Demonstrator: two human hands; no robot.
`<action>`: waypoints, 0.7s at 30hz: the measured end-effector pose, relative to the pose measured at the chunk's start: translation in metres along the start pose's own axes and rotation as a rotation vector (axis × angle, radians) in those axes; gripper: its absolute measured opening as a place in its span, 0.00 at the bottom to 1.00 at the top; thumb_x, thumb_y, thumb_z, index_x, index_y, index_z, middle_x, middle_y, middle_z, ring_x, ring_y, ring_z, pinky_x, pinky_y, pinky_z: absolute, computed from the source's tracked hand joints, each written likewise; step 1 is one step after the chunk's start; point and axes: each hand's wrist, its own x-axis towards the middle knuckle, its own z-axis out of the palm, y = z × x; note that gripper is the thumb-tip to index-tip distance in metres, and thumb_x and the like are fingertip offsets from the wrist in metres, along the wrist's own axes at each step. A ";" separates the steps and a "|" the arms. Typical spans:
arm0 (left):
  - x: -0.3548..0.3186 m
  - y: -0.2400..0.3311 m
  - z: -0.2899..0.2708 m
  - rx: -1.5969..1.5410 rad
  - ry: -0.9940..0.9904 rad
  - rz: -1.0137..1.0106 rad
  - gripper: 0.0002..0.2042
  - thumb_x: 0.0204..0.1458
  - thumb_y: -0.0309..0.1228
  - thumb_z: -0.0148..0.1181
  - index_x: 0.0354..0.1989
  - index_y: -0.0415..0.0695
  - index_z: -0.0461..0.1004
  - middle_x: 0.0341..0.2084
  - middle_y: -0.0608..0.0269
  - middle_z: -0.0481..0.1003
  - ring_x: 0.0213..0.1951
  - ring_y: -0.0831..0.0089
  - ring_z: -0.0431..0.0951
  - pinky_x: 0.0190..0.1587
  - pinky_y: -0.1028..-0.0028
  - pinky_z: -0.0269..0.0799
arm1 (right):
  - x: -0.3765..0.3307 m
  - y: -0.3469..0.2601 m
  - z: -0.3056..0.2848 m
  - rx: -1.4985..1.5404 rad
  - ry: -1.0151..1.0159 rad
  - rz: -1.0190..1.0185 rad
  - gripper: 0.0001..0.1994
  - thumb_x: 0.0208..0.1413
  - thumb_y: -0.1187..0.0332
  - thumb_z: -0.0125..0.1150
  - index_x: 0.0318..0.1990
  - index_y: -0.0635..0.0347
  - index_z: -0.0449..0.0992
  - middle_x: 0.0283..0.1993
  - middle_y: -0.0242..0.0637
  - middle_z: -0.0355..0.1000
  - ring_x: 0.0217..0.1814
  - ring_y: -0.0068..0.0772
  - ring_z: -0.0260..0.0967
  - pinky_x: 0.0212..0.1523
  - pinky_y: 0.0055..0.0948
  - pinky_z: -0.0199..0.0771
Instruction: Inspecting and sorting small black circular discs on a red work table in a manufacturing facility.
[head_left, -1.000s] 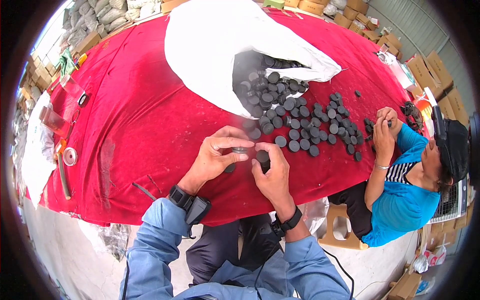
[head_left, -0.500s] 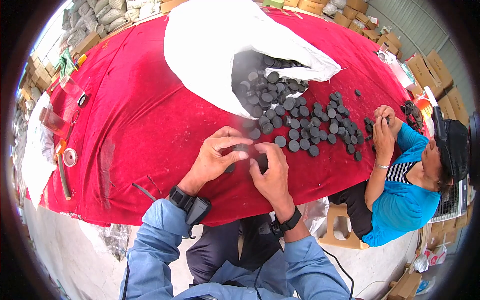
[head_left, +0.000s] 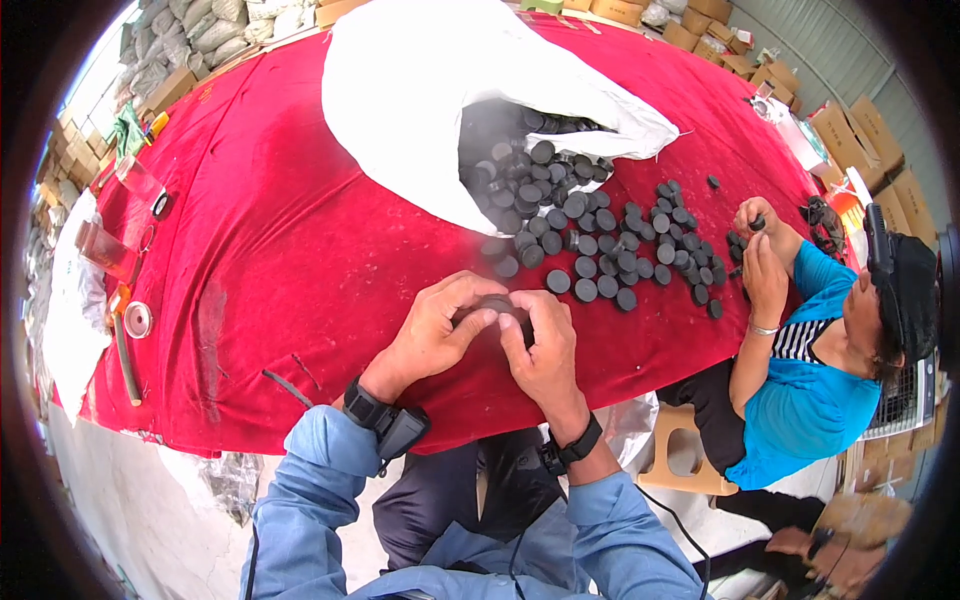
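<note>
- Since the earlier frames, both hands have drawn slightly closer together over the same spot near the front edge of the desk [head_left: 250, 250]; nothing else on the red cloth has shifted noticeably.
- Left hand [head_left: 430, 335]: fingers curled shut around a small black round disc [head_left: 492, 305], thumb pressed on its near side.
- Right hand [head_left: 545, 350]: fingers also closed onto the same disc from the right; the two hands touch at the fingertips.
- Disc sits between both hands, just above the cloth, near the desk's front edge and just short of the loose pile.
- Loose black discs [head_left: 620, 260] are scattered in a band to the upper right of the hands, spilling from the mouth of a white sack [head_left: 420, 90] that lies on its side mid-desk.
- Open room: bare red cloth spreads wide to the left of the hands, up to the left edge where a tape roll [head_left: 137, 319] and a long thin tool [head_left: 125, 355] lie.
- Front edge: cloth hangs over it directly below the wrists; both wrists carry black bands.
- Right edge: a second person in a blue top [head_left: 800, 400] is seated there, their hands [head_left: 762, 250] raised over the discs and holding one, well apart from the near hands.
- Cardboard boxes [head_left: 860, 130] stand beyond the far right corner.
</note>
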 end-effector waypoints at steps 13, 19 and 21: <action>0.000 0.010 0.003 0.080 -0.081 -0.051 0.06 0.57 0.21 0.54 0.42 0.37 0.71 0.30 0.57 0.76 0.32 0.67 0.80 0.39 0.69 0.75 | -0.006 -0.001 -0.003 0.055 -0.053 0.079 0.10 0.44 0.76 0.63 0.34 0.59 0.70 0.30 0.37 0.68 0.31 0.41 0.66 0.37 0.40 0.62; 0.001 -0.001 -0.002 0.064 0.025 -0.059 0.06 0.56 0.23 0.57 0.41 0.37 0.73 0.28 0.60 0.75 0.27 0.77 0.74 0.32 0.75 0.70 | 0.005 -0.008 -0.009 0.047 -0.079 0.158 0.08 0.50 0.73 0.61 0.38 0.60 0.73 0.33 0.40 0.70 0.35 0.43 0.69 0.41 0.42 0.65; 0.002 -0.003 -0.006 0.077 0.067 -0.209 0.09 0.54 0.23 0.61 0.41 0.36 0.73 0.27 0.62 0.74 0.26 0.78 0.72 0.29 0.75 0.66 | 0.015 0.007 -0.028 -0.129 -0.086 0.064 0.09 0.58 0.69 0.58 0.45 0.59 0.75 0.39 0.43 0.72 0.43 0.46 0.71 0.46 0.43 0.68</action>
